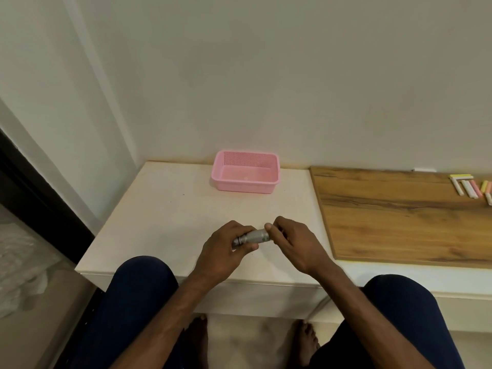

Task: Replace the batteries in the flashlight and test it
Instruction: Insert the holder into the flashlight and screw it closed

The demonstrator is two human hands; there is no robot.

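Pink perforated basket [246,174] sits at the back of the white table [165,209], against the wall. Wooden board [399,217] lies just right of the table. Row of pastel chalk sticks [471,188] lies at the board's far right corner.

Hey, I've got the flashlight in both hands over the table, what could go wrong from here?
1. The flashlight is held above the white table, near its front edge; loose parts might roll off onto the floor.
2. The pink basket sits out of easy reach at the back, so parts may well end up loose on the tabletop.
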